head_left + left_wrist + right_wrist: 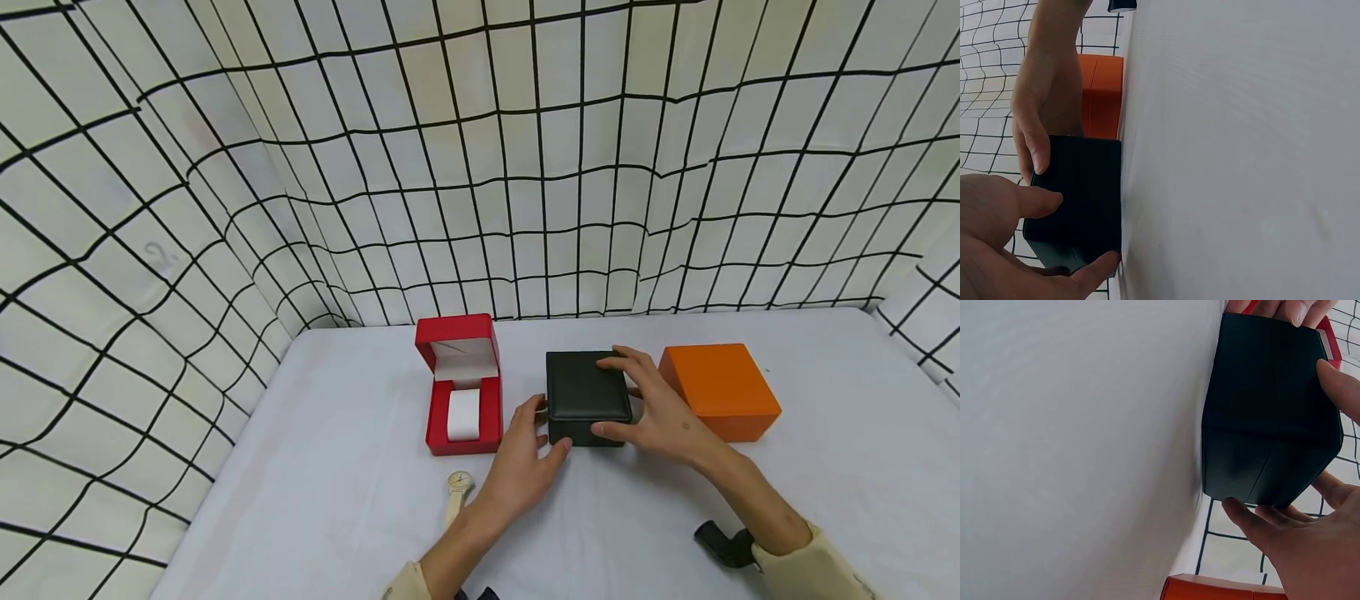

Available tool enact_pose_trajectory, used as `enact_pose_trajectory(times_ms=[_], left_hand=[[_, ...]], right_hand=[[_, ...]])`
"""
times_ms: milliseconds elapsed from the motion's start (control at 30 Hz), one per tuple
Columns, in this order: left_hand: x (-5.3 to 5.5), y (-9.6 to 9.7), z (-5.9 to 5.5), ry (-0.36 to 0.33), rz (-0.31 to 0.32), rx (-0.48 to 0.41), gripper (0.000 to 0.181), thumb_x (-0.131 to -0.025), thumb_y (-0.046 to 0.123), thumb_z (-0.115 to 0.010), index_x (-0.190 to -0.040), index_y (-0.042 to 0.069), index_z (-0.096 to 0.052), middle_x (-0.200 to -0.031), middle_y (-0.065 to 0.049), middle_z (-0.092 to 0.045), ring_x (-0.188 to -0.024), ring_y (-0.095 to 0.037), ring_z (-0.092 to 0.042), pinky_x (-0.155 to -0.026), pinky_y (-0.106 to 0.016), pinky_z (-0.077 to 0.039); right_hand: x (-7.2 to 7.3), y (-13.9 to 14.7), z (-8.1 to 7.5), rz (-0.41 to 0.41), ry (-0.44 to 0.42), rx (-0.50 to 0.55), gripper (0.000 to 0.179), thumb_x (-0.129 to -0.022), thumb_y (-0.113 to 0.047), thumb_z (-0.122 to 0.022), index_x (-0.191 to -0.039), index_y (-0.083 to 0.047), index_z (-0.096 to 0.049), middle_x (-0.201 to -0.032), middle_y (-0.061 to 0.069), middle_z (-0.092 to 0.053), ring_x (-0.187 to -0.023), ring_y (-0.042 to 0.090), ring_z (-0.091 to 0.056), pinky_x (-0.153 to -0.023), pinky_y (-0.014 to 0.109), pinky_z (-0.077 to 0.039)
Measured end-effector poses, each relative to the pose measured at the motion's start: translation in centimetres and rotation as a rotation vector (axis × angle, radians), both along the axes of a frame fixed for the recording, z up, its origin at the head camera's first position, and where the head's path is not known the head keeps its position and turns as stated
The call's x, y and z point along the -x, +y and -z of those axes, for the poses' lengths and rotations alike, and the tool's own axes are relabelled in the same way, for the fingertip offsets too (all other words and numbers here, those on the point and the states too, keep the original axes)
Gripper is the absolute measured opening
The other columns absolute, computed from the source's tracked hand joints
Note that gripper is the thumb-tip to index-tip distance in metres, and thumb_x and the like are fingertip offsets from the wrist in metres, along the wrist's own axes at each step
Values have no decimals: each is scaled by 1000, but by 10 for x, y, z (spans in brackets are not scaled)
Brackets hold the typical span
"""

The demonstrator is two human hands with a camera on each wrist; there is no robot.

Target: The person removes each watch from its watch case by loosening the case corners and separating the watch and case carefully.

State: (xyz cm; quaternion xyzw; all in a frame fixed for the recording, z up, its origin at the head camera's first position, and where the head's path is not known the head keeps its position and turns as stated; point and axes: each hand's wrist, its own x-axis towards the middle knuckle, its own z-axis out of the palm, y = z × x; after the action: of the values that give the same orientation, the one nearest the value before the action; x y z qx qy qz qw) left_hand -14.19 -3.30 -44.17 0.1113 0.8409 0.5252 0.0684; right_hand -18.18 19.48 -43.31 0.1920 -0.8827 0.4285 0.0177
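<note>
Left of centre, a red box (465, 450) stood on the counter (337, 417), lid raised at its upper end, white cushion (463, 415) inside, long axis running up the frame. Below it, a pale watch (459, 482), partly behind a forearm. At centre, the left hand (521, 471) lay round the left side of the black box (585, 383), fingers curled, thumb by its lower-left corner; thumb pressure couldn't be told. Box closed, lid up, edges roughly square to the frame; top near square, so no clear long axis. The right hand (660, 412) gripped its right side, fingers and thumb wide apart. Orange box (727, 383) beyond, right. Step in hand, judged: steadying or placing the black box; next move probably called for an even two-handed hold.
</note>
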Motion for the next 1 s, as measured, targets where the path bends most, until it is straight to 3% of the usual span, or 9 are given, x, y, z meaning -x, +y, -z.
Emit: enact_pose_trajectory(times_ms=[400,767,1000], left_hand=[[5,4,4,23,-18,-5,77,-98,11,-70,-163,5,-29,-161,-14,-43,-145,-31,-50,-106,-42,-54],[13,10,1,67,-97,53,72,-92,9,-79,-156,9,-45,-151,-13,-56,-133,-30,-61,-97,-37,-60],[15,9,0,110,-141,72,71,-86,10,-84,-150,8,-53,-145,-10,-65,-126,-29,-68,-104,-39,-57]], right_hand=[[0,-1,1,-6,9,5,79,-79,-22,-91,-146,-6,-50,-166,26,-27,-142,49,-44,-108,65,-48],[2,3,0,-6,40,-32,77,-82,-27,-89,-145,-7,-51,-164,27,-30,-140,48,-46,-107,65,-49],[5,2,-3,-13,21,-43,76,-82,-29,-87,-145,-6,-51,-162,27,-31,-141,48,-45,-109,65,-48]])
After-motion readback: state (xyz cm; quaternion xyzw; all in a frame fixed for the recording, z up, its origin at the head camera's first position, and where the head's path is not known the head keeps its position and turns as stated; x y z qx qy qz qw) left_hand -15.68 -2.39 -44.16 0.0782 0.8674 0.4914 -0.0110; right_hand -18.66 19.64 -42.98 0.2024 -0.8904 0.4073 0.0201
